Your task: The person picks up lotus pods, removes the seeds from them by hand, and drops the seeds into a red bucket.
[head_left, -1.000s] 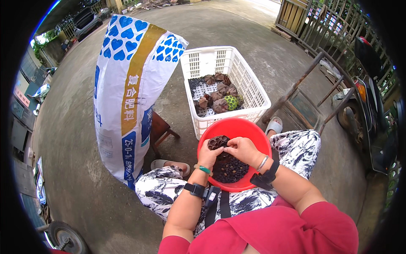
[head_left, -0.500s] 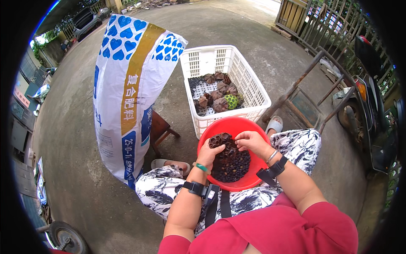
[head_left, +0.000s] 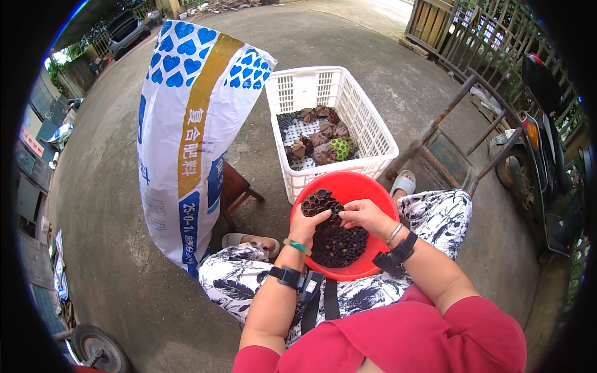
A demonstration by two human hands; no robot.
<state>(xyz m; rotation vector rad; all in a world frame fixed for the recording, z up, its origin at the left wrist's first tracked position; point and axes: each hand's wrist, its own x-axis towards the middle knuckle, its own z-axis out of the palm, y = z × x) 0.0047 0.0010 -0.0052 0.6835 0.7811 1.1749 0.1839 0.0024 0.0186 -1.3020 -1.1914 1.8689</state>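
Red plastic curves close around both hands: the basin (head_left: pixel 353 185) leaves me room toward its far rim. Just beyond stands the lattice-walled white crate (head_left: pixel 373 127); a tall sack (head_left: pixel 171 133) blocks the left. The left hand (head_left: pixel 305 225) grips a honeycombed brown pod (head_left: pixel 319 202) above dark, round seeds (head_left: pixel 341 247); the right hand (head_left: pixel 369 216) bunches fingertips at its edge, pinching what, I can't tell.

Red s/slv top (head_left: pixel 398 339), blk/wht trousers (head_left: pixel 438 221)

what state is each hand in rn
Left hand: closed, holding the dark pod.
Right hand: at the pod's right edge; whether it grips anything cannot be told.
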